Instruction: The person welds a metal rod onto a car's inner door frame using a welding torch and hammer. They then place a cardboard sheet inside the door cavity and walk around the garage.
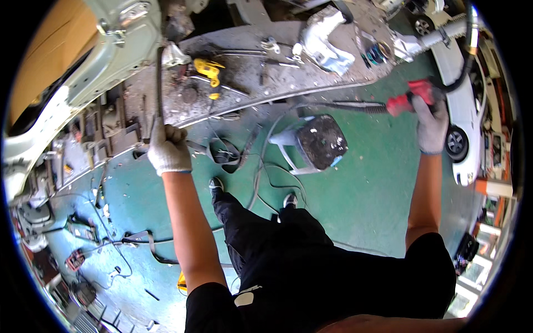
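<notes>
My left hand (169, 149), in a whitish knit glove, is closed around the lower end of a long dark metal bar (159, 83). The bar runs up past a pale car body panel (125, 53); whether its tip touches the panel I cannot tell. Out to the right, my gloved right hand (433, 126) grips a red-handled tool (420, 89). A thick black hose (465, 69) rises beside that tool. Its front end points left, near a dark coiled spring-like piece (361, 106). The tool's exact kind does not show clearly.
On the dusty metal bench (244, 75) lie a yellow power drill (211, 75), a crumpled white sheet (327, 44) and several hand tools. A dark-topped stool (322, 141) stands on the green floor among loose cables (258, 177). A white car (469, 127) is at right.
</notes>
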{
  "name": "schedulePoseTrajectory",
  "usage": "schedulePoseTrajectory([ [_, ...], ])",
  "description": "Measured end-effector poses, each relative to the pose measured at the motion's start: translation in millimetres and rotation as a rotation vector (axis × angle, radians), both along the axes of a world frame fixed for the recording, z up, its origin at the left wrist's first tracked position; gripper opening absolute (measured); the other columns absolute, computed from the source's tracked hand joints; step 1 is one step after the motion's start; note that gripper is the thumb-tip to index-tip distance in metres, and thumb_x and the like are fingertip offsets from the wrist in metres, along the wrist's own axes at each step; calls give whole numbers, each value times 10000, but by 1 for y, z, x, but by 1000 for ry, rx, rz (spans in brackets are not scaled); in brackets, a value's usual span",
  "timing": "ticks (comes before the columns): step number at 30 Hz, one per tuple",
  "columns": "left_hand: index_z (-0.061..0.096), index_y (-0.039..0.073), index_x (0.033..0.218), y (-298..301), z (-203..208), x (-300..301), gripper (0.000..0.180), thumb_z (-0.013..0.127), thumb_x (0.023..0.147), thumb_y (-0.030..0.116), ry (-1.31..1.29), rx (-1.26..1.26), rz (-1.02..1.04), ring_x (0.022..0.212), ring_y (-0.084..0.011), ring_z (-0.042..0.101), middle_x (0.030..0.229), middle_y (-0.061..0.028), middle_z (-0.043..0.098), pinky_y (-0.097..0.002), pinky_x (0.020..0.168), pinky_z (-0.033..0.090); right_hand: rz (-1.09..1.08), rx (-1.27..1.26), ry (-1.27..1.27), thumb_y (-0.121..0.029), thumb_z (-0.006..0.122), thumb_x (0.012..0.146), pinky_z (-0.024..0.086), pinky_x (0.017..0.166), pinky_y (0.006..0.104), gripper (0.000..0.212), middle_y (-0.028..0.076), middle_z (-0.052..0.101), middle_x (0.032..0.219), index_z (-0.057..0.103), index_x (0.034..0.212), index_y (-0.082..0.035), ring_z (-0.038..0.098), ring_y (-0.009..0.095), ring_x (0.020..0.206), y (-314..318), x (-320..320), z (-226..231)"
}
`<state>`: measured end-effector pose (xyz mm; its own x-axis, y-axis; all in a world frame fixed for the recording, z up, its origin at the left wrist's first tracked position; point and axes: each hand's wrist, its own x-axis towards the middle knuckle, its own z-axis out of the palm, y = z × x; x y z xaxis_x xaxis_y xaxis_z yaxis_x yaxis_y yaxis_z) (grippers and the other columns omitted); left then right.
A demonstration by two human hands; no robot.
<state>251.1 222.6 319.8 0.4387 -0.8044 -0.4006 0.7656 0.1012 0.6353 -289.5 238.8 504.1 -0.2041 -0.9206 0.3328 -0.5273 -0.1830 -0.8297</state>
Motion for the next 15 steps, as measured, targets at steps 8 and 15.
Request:
schedulePoseTrajectory([
  [8, 483, 156, 757, -1, -3, 6, 316, 674, 1006, 189, -8, 22, 73, 536, -121, 275, 608, 46, 312, -340, 560, 330, 591, 386, -583, -431, 627, 962, 500, 593, 321, 493, 63, 630, 788, 603, 1244, -27, 594, 174, 607, 19, 131, -36],
  [15, 601, -16, 1357, 12, -6, -5, 355, 618, 1028, 114, -6, -120, 53, 568, -70, 307, 644, 61, 323, -277, 588, 370, 223, 761, -540, -194, 693, 948, 489, 594, 281, 423, 21, 620, 762, 599, 1308, 6, 600, 111, 656, 34, 284, -148],
])
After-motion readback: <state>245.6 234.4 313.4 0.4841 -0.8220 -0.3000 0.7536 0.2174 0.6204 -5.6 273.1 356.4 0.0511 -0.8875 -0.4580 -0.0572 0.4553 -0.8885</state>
